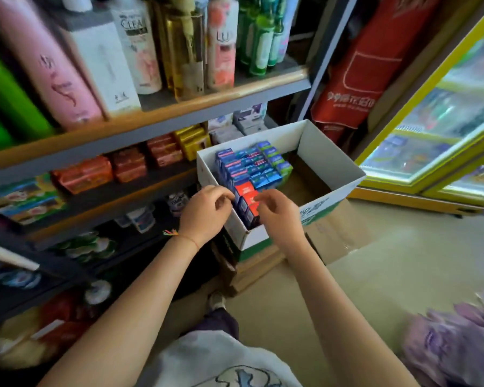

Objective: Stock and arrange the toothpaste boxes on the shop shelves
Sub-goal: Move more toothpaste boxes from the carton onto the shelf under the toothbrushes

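Reaching: 2 hands were at the carton's (pixel 330 160) near end, likely to lift stock out.
Toothpaste boxes (pixel 252 169): stood upright, packed inside.
Left hand (pixel 204 210): fingers curled at the boxes' edge.
Right hand (pixel 277 210): pinched a red box (pixel 248 195).
Shelves (pixel 151 118): beside carton.

Open white carton (pixel 330 152) is seen on the floor beside the shelves (pixel 162 110). Toothpaste boxes (pixel 252 166) are packed upright in carton's shelf-side half. L hand (pixel 204 210) & R hand (pixel 277 210), fingers curled, are held at carton's near end, over red boxes (pixel 245 191).
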